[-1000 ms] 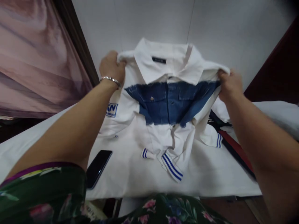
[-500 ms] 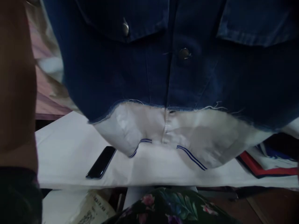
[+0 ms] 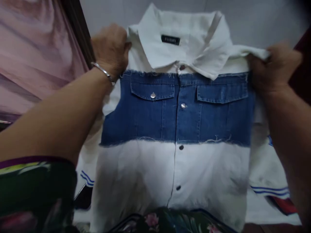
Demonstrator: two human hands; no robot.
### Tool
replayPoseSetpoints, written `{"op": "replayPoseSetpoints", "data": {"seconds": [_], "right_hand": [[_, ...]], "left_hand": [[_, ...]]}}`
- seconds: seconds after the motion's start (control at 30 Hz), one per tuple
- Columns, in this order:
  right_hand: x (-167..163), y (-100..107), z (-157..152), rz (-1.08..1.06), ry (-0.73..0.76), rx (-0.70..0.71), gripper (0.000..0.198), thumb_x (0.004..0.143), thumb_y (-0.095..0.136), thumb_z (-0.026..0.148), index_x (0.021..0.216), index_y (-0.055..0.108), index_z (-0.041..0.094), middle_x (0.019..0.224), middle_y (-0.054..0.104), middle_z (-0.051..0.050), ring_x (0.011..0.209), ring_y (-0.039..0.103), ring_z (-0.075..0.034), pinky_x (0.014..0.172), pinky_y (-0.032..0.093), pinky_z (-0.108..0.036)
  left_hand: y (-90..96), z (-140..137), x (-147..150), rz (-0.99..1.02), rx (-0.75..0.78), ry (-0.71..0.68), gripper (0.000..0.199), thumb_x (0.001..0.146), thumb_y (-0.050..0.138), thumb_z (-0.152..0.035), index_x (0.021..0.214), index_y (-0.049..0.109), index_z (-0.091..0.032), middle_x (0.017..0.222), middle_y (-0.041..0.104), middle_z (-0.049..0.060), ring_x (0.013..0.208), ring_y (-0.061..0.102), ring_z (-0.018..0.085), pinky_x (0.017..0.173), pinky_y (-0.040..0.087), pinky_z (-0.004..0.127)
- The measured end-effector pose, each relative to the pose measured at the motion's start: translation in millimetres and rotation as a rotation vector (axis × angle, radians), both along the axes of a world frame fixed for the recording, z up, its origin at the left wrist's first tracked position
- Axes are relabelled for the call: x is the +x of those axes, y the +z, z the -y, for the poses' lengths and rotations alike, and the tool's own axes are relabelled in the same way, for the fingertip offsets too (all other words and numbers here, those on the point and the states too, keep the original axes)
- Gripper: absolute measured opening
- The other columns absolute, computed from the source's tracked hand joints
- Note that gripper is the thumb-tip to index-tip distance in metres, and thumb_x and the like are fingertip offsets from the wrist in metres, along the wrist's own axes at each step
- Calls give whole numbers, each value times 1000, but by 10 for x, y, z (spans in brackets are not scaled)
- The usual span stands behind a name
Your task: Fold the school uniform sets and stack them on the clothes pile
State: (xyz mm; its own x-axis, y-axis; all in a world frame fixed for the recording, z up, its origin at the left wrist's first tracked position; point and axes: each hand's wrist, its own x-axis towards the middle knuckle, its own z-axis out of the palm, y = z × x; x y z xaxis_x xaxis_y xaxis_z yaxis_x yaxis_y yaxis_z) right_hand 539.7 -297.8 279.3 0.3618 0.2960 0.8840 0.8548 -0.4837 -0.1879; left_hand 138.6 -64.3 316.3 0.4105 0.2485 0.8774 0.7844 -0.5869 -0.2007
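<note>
A white shirt with a blue denim chest panel (image 3: pixel 150 119) hangs spread open in front of me, collar up, front facing me. My left hand (image 3: pixel 110 48), with a silver bangle at the wrist, is closed on its left shoulder. On the opposite shoulder, my right hand (image 3: pixel 274 66) is closed around the bunched white cloth; it looks slightly blurred. Dark and silvery buttons run down the front, and a black label sits inside the collar. Frayed threads edge the denim. The sleeves hang at both sides with blue-striped cuffs. The lowest hem is hidden by my floral clothing.
A phone (image 3: pixel 84 197) lies at the lower left, partly behind the sleeve. Red folded cloth (image 3: pixel 285 205) rests at the lower right on the white surface (image 3: pixel 269 218). Pink fabric (image 3: pixel 36 55) hangs at the left, and a pale wall (image 3: pixel 104 16) stands behind.
My view has tilted up or the shirt has come down, so the collar and both hands now show. The shirt appears farther from me and whole, its lower part reaching toward my lap.
</note>
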Motion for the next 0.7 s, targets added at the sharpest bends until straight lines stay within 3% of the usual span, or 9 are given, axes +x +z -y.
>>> {"op": "replayPoseSetpoints", "data": {"seconds": [0.07, 0.13, 0.2, 0.27, 0.33, 0.4, 0.47, 0.57, 0.7], "right_hand": [[-38, -96, -393, -5, -38, -84, 95, 74, 12, 72, 100, 58, -8, 109, 64, -17, 111, 55, -26, 77, 35, -40], [-114, -341, -783, -90, -35, -173, 82, 84, 28, 64, 111, 54, -9, 112, 62, -23, 114, 54, -29, 81, 37, -42], [-266, -773, -1070, -115, 36, -245, 61, 92, 42, 46, 124, 48, -6, 125, 54, -27, 122, 47, -32, 92, 34, -45], [-500, -1387, -1181, -113, 231, -374, 51, 89, 53, 32, 131, 47, 4, 135, 49, -23, 126, 44, -29, 101, 32, -44], [-770, -2098, -1090, -174, 457, -608, 41, 87, 55, 29, 125, 55, 13, 134, 53, -16, 129, 42, -28, 105, 30, -45], [-1004, -2761, -833, -288, 575, -841, 34, 86, 55, 30, 118, 62, 21, 140, 49, -11, 135, 35, -30, 109, 23, -55], [-1147, -3250, -493, -389, 631, -973, 37, 87, 53, 36, 121, 61, 23, 144, 44, -12, 139, 29, -31, 109, 22, -58], [-1182, -3601, -15, -448, 604, -1014, 40, 90, 45, 41, 121, 61, 23, 144, 44, -11, 139, 30, -30, 109, 23, -57], [-1138, -3713, 365, -470, 565, -965, 44, 92, 37, 47, 124, 59, 27, 146, 42, -8, 139, 30, -27, 111, 26, -53]], "left_hand": [[-264, -408, 332, -37, -133, 44, 37, 96, 35, -33, 118, 51, -7, 121, 54, 8, 115, 46, 23, 96, 36, 43], [-571, -723, 625, -21, -267, 93, 35, 95, 39, -30, 118, 52, -7, 124, 52, 10, 118, 42, 23, 101, 30, 46], [-971, -852, 826, 26, -469, 94, 50, 89, 53, -35, 130, 44, -8, 132, 48, 12, 121, 41, 25, 101, 31, 45], [-1485, -790, 902, -101, -606, -12, 52, 86, 57, -31, 132, 45, -12, 137, 46, 12, 125, 40, 25, 102, 32, 42], [-2068, -601, 832, -260, -689, -122, 45, 84, 58, -31, 126, 53, -17, 139, 46, 10, 126, 41, 26, 104, 32, 40], [-2618, -374, 623, -345, -784, -181, 40, 83, 58, -34, 120, 59, -19, 137, 48, 9, 124, 45, 26, 104, 35, 36], [-3042, -185, 314, -373, -888, -167, 33, 83, 55, -35, 112, 63, -20, 129, 54, 8, 118, 50, 24, 102, 38, 33], [-3391, -50, -190, -286, -958, -35, 34, 86, 50, -39, 110, 63, -20, 120, 60, 10, 114, 53, 24, 100, 40, 32], [-3508, -73, -627, -151, -1154, 206, 45, 89, 39, -48, 110, 62, -15, 116, 63, 15, 113, 55, 28, 96, 42, 35]]}}
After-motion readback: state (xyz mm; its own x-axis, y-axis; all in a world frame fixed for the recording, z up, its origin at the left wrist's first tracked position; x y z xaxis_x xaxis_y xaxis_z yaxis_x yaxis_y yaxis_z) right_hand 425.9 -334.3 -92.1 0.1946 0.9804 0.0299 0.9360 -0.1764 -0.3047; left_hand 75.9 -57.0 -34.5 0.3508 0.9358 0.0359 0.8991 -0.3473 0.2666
